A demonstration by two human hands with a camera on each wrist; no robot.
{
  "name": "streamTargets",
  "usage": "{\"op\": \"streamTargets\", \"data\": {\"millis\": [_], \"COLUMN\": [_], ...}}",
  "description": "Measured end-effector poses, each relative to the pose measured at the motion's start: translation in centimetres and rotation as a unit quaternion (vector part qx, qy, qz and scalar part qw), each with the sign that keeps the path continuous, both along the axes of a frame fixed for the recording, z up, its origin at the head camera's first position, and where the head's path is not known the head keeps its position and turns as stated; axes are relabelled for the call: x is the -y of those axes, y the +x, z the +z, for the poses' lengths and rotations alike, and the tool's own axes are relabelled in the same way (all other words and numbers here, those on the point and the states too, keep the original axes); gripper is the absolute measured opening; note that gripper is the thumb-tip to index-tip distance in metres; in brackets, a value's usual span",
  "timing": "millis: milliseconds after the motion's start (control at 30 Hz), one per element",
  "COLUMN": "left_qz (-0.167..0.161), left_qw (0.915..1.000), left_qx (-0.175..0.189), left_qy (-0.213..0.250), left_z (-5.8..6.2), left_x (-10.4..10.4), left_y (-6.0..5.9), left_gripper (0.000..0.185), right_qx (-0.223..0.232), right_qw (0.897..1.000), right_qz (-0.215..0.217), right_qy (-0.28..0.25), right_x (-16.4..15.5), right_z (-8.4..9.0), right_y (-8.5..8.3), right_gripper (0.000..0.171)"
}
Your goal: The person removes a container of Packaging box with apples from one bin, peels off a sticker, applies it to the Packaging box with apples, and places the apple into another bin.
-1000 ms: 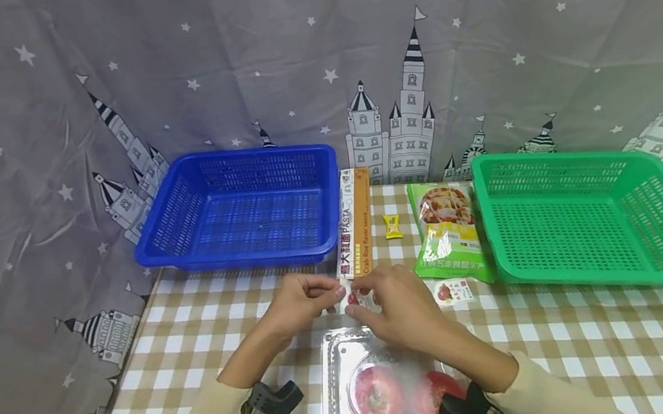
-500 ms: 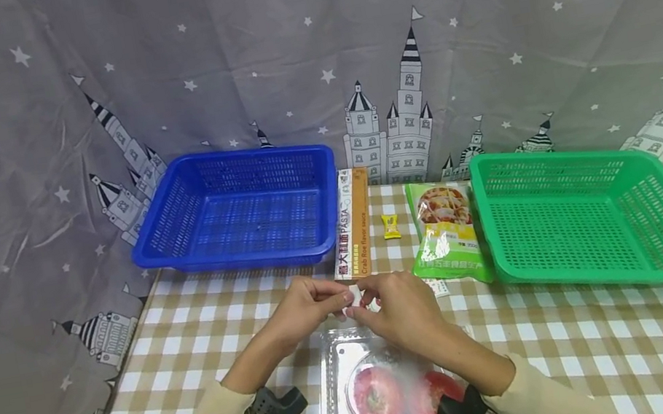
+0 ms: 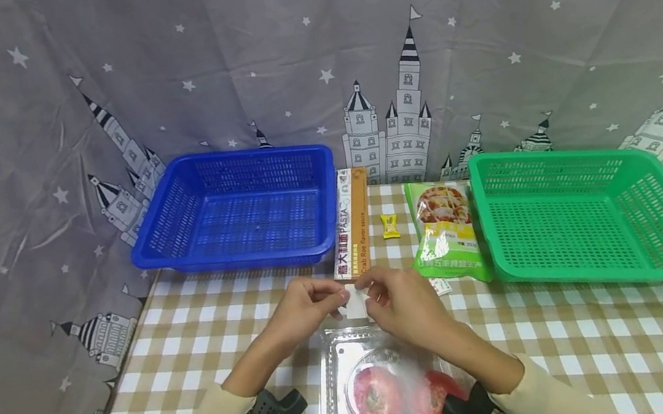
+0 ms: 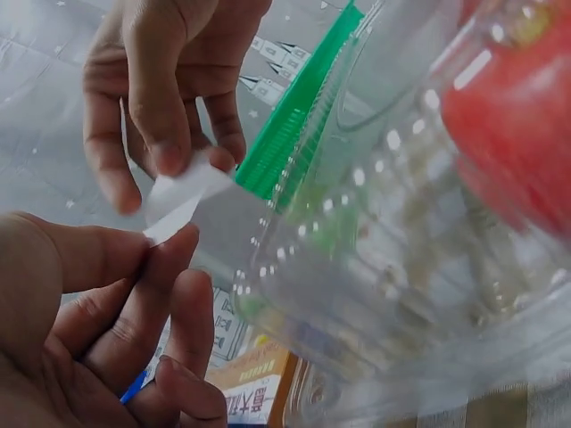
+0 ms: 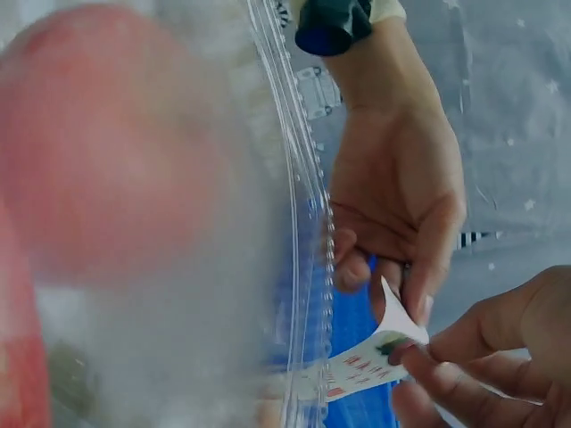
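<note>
In the head view my left hand (image 3: pixel 304 309) and right hand (image 3: pixel 406 303) meet over a thin printed label strip (image 3: pixel 355 302), its white side up. My left thumb and forefinger pinch one end, as the left wrist view shows on the white paper (image 4: pixel 186 203). The right wrist view shows my right fingertips pinching the strip (image 5: pixel 366 366), which bears red print and a small picture. Just below my hands lies a clear plastic clamshell box (image 3: pixel 341 412) with two red fruits (image 3: pixel 379 400), apple-like. A printed paper end (image 3: pixel 441 285) shows right of my hand; whether it joins the strip is hidden.
A blue basket (image 3: pixel 260 256) stands back left, a green basket (image 3: pixel 556 274) at right. Between them lie a pasta box (image 3: pixel 353 222), a small yellow packet (image 3: pixel 390 226) and a green food bag (image 3: pixel 447 231). A checked cloth (image 3: pixel 598 360) covers the table; a grey curtain (image 3: pixel 249 44) hangs behind.
The strip in my hands has turned from its printed side to white, and a larger white piece shows between my fingers. The paper end at right has shifted left. Baskets and food stay put.
</note>
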State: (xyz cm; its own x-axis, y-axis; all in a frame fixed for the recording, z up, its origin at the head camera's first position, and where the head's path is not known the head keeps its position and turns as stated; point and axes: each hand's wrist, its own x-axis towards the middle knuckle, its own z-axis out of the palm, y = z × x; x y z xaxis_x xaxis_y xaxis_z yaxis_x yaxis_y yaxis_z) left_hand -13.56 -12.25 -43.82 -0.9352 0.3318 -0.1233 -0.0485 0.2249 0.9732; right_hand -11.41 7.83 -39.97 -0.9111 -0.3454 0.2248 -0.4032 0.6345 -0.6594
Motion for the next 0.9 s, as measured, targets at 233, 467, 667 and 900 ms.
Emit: {"op": "streamTargets", "data": {"millis": [233,467,667,900], "left_qz": [0.037,0.098,0.121,0.142], "left_qw": [0.9987,0.9910,0.9752,0.9612], "left_qx": [-0.003,-0.019,-0.073,-0.143], "left_qy": [-0.033,-0.090,-0.171,-0.189], "left_z": [-1.0,-3.0,-4.8,-5.8], "left_x": [1.3,2.5,3.2,3.8], "left_y": [-0.3,-0.3,-0.3,0.6], "left_gripper": [0.012,0.012,0.008,0.017], "right_qx": [0.045,0.111,0.079,0.055], "right_qw": [0.994,0.984,0.989,0.990], "right_qz": [0.011,-0.017,-0.002,0.003], "right_qy": [-0.098,-0.141,-0.126,-0.129], "right_x": [-2.3,-4.8,-6.0,-6.6], "right_z": [0.4,1.1,1.3,1.2], "right_y": [-0.4,-0.3,0.3,0.8], "right_gripper": [0.015,0.018,0.025,0.017]}}
